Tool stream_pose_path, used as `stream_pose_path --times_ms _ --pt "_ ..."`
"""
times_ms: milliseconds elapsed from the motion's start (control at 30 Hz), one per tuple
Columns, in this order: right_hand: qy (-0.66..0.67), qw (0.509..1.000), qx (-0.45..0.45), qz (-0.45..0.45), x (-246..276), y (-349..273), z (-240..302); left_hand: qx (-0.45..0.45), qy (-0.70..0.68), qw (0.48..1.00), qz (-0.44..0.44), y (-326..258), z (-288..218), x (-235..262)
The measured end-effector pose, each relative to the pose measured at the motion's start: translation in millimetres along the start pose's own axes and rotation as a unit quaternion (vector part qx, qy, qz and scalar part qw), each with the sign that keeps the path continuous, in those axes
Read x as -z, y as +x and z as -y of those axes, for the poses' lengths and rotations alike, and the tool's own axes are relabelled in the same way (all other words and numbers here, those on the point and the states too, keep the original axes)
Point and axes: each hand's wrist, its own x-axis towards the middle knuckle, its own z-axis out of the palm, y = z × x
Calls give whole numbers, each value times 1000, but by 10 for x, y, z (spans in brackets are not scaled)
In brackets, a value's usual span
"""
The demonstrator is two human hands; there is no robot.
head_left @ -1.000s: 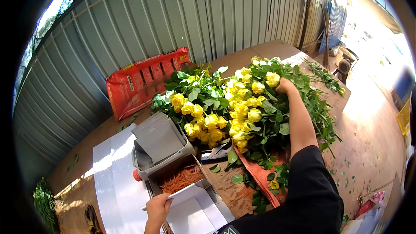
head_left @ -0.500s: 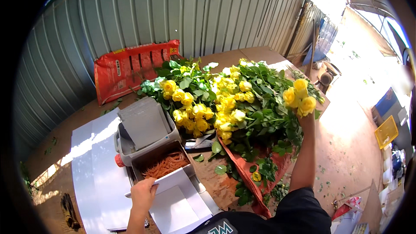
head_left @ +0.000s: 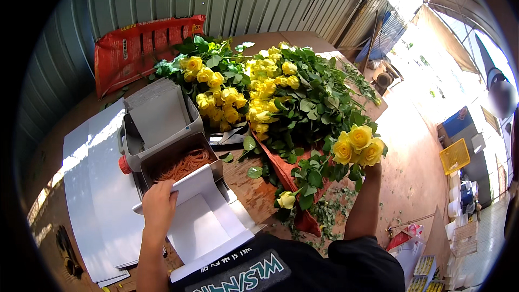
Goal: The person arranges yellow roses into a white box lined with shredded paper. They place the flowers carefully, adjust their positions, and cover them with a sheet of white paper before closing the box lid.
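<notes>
My left hand [head_left: 158, 203] pinches the upper edge of a white paper sheet [head_left: 203, 227], which bends down toward my body. Right beyond it is an open box [head_left: 217, 165] filled with reddish-brown rubber bands [head_left: 184, 165]. Over on the right, my right hand [head_left: 373, 172] is closed around the stems of a few yellow roses [head_left: 359, 145]; the blooms and leaves cover most of its fingers. Behind and left of it lies a big heap of cut yellow roses [head_left: 265, 84] with green leaves. A single yellow rose [head_left: 286, 199] hangs by the table's near side.
A cut-open grey container [head_left: 186, 124] holding grey cards stands beyond the box. Large white sheets [head_left: 92, 184] lie at left, with dark gloves [head_left: 67, 251] beside them. Scissors [head_left: 230, 137] lie near the roses. A red bag [head_left: 140, 51] leans against the metal wall [head_left: 216, 0].
My right hand has come nearer and lower with the roses, and their leaves now show. The single rose has come into sight at the near side. My left hand still grips the paper.
</notes>
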Motion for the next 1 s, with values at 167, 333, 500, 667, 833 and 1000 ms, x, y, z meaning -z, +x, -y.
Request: stream_pose_path --times_ms 167,333,500,667,833,1000 --pt "29 998 -41 46 -151 27 25 15 100 995 2 -18 -124 66" --pt "7 995 -65 80 -270 47 36 -142 37 989 27 299 -824 34" --pt "-197 979 29 45 -731 -48 182 -323 -129 863 366 317 -1360 -926" --pt "-375 855 341 112 -584 -187 -36 -344 -83 818 454 148 -1589 -1876" --pt "-300 889 333 95 -564 -370 -172 -265 -143 808 507 296 -1477 -1943" --pt "-328 919 206 73 -729 -311 -86 80 -626 518 577 656 -1244 -1309"
